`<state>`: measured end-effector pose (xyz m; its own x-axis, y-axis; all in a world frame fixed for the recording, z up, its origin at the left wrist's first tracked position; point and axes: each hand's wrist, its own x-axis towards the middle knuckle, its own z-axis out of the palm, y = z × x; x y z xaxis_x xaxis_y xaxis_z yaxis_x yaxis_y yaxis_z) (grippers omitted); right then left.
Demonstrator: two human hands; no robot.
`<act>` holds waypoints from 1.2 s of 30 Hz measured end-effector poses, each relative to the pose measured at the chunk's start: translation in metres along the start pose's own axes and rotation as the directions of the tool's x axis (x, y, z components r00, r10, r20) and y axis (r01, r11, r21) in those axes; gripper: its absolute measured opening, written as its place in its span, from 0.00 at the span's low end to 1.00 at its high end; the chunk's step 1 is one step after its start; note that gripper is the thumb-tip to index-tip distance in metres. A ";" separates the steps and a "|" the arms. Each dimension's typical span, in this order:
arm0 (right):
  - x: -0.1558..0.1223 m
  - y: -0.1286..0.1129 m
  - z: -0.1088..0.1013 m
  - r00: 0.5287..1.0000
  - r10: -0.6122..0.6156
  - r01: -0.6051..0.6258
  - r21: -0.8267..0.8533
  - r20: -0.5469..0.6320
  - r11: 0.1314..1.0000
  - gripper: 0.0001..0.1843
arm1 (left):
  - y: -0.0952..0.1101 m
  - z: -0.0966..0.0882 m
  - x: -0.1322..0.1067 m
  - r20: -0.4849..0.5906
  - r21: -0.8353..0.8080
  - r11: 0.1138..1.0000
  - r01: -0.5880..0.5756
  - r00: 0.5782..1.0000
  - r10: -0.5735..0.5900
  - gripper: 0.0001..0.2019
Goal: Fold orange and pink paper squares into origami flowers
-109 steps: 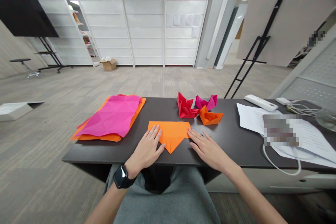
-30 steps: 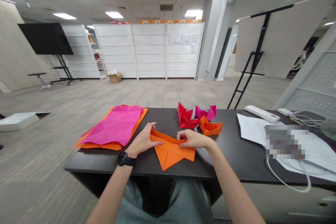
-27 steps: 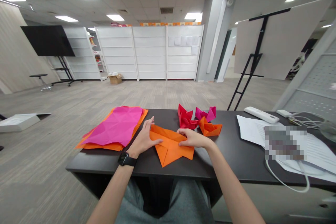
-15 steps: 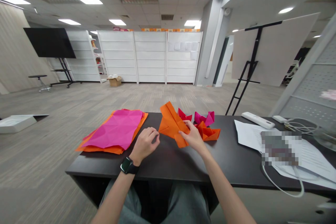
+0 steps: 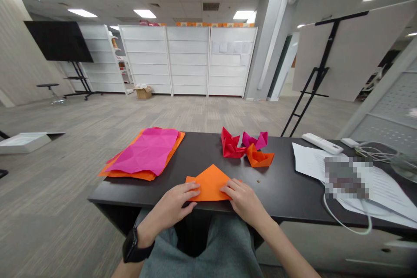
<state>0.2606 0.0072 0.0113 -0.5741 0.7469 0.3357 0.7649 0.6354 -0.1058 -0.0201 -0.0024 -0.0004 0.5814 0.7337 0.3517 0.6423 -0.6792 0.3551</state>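
A folded piece of orange paper (image 5: 211, 184), with a pointed top and a straight lower edge, lies at the front edge of the dark desk. My left hand (image 5: 174, 204) grips its left side, fingers on top and thumb at the lower edge. On the opposite side, my right hand (image 5: 246, 200) holds the paper with its fingertips pressed on it; its thumb is hidden. Behind and to the right sit three folded paper boats: a red one (image 5: 230, 147), a magenta one (image 5: 256, 141) and an orange one (image 5: 260, 157).
A stack of creased magenta and orange sheets (image 5: 145, 152) lies on the desk's (image 5: 195, 145) left. To the right are printed papers (image 5: 306, 160), a white power strip (image 5: 322, 143), a white cable (image 5: 348, 229) and a blurred-out object (image 5: 347, 178).
The orange paper has come down from the air to the desk's front edge and now shows a pointed shape. My left hand has taken hold of it too. The view tilts slightly lower.
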 end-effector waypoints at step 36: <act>-0.012 0.020 0.010 0.866 0.490 -0.427 0.366 -0.097 0.827 0.15 | -0.014 0.006 0.017 -0.182 -0.350 0.848 0.398 0.859 -0.478 0.08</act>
<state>0.2800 0.0127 -0.0046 -0.0941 0.9394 0.3295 0.7706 0.2783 -0.5734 -0.0168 0.0196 -0.0044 0.1015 0.9516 0.2901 0.6013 -0.2910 0.7442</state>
